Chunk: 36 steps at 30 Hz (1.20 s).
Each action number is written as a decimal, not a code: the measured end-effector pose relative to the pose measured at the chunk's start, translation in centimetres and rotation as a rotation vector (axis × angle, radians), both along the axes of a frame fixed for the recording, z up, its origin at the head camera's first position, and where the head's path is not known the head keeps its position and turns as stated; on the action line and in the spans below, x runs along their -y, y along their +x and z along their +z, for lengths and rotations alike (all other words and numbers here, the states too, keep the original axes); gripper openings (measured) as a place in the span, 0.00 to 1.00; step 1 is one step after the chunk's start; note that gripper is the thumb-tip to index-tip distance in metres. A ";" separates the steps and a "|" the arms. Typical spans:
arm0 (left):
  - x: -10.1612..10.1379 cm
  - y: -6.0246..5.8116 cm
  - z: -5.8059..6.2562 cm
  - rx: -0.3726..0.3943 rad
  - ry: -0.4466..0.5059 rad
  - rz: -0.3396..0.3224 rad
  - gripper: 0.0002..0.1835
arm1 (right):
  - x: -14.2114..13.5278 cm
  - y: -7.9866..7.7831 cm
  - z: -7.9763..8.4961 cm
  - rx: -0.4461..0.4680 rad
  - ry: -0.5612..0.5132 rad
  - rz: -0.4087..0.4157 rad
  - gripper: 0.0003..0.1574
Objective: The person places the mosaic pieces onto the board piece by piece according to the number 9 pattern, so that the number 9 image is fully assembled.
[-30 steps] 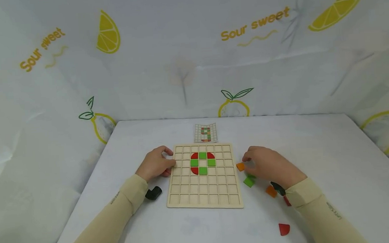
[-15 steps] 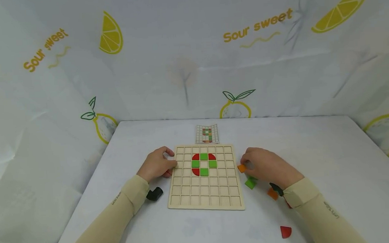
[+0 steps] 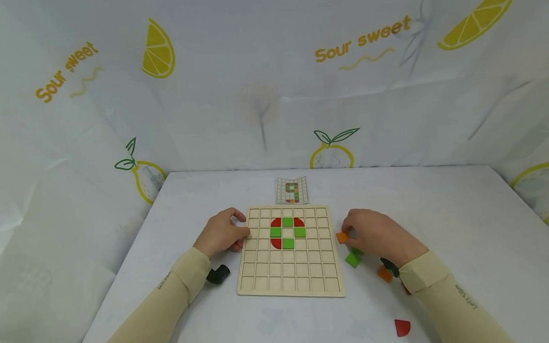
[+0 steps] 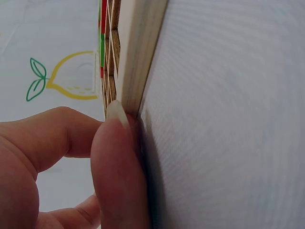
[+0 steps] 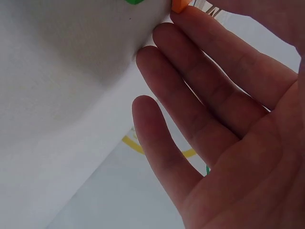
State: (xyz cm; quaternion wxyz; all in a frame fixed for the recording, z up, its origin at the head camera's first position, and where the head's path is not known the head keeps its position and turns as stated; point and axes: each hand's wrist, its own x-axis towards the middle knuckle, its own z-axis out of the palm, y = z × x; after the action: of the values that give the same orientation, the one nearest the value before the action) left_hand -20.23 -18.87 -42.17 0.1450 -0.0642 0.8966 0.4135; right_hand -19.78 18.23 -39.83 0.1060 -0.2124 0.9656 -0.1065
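Note:
A square wooden grid board point(image 3: 289, 282) lies mid-table, with several red and green tiles forming a ring near its upper middle. My left hand point(image 3: 220, 231) is at the board's left edge. In the left wrist view, its thumb point(image 4: 116, 167) presses the board's side, with the index finger bent nearby. Right of the board, my right hand point(image 3: 375, 233) pinches a small orange tile point(image 3: 341, 238) between thumb and index finger. The right wrist view shows the index fingertip against the orange tile point(image 5: 180, 5), while the other fingers extend loosely.
A small pattern card point(image 3: 291, 191) lies behind the board. Green tiles point(image 3: 352, 260), another orange tile point(image 3: 384, 274) and a red quarter-round tile point(image 3: 402, 327) lie at the right, some partly hidden by my right hand. A black curved object point(image 3: 218, 274) is by my left wrist.
Both hands stay almost in place. The right fingers have closed in on the orange tile at the board's right; the tiles on the board are unchanged. The head view has shifted slightly.

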 end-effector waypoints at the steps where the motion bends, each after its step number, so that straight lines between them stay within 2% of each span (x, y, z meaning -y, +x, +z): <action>1: 0.0 0.0 0.0 0.000 -0.001 0.000 0.19 | 0.0 0.0 0.0 0.003 0.002 -0.007 0.10; 10: 0.1 -0.1 -0.2 -0.002 0.010 0.004 0.19 | 0.0 -0.1 0.6 0.015 0.007 -0.036 0.11; 15: 0.1 0.0 0.0 -0.003 0.011 0.005 0.19 | 0.7 0.1 1.3 -0.005 -0.010 -0.009 0.08; 22: 0.0 0.0 0.0 0.003 0.010 0.006 0.19 | 2.7 0.2 1.8 -0.019 -0.021 0.014 0.08; 36: 0.0 0.0 0.1 0.002 0.015 0.005 0.18 | 7.1 0.7 1.5 -0.057 -0.051 0.080 0.10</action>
State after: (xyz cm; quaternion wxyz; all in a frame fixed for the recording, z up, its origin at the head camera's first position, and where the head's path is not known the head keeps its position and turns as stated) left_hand -20.24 -18.89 -42.06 0.1453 -0.0655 0.8932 0.4204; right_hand -19.12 11.16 -38.36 0.0774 -0.2565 0.9559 -0.1206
